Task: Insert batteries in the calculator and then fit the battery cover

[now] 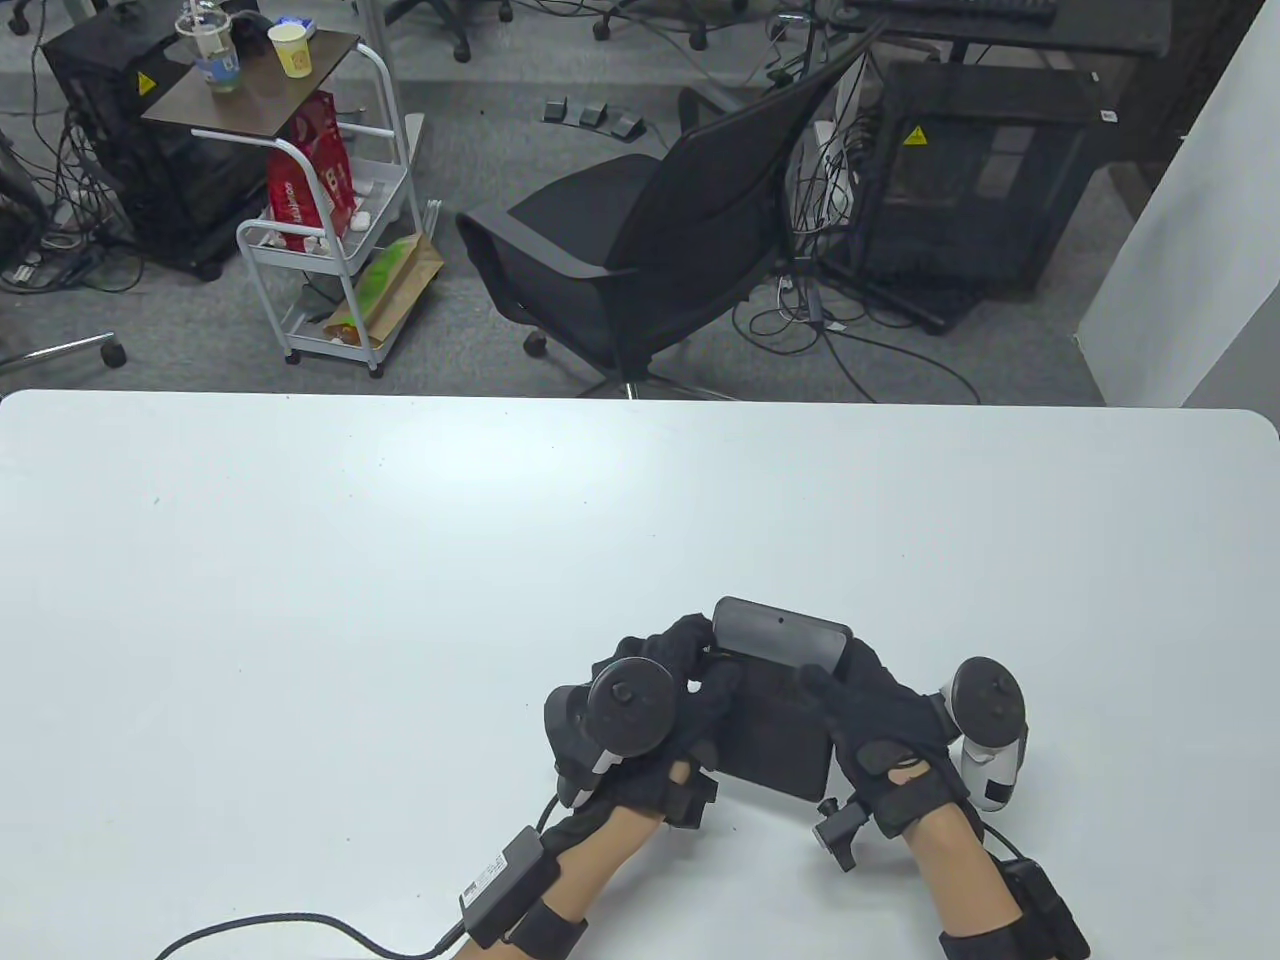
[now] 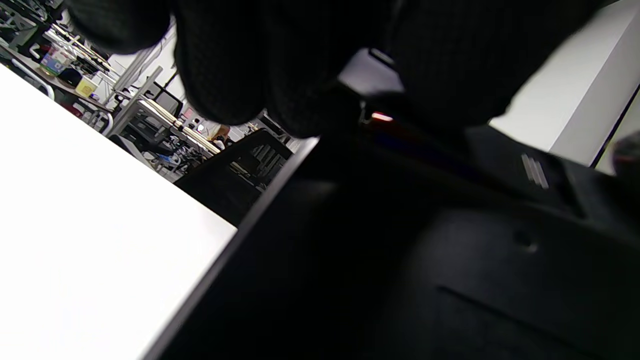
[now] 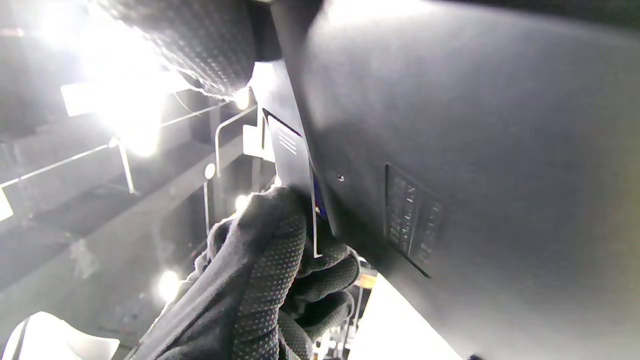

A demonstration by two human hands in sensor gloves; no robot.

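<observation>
Calculator [image 1: 775,715] lies back-up on the white table [image 1: 300,600] near its front edge, both hands gripping it from either side. Left hand [image 1: 665,690] curls its fingers over the calculator's left upper corner; right hand [image 1: 880,725] clasps the right edge, thumb lying across the back. The right wrist view alone shows the battery cover [image 3: 290,165] as a thin ridged plate standing up from the calculator's back, the left hand's fingertips [image 3: 270,240] pinching it. The left wrist view shows a small red glint beneath the fingers [image 2: 240,75], too dark to identify.
</observation>
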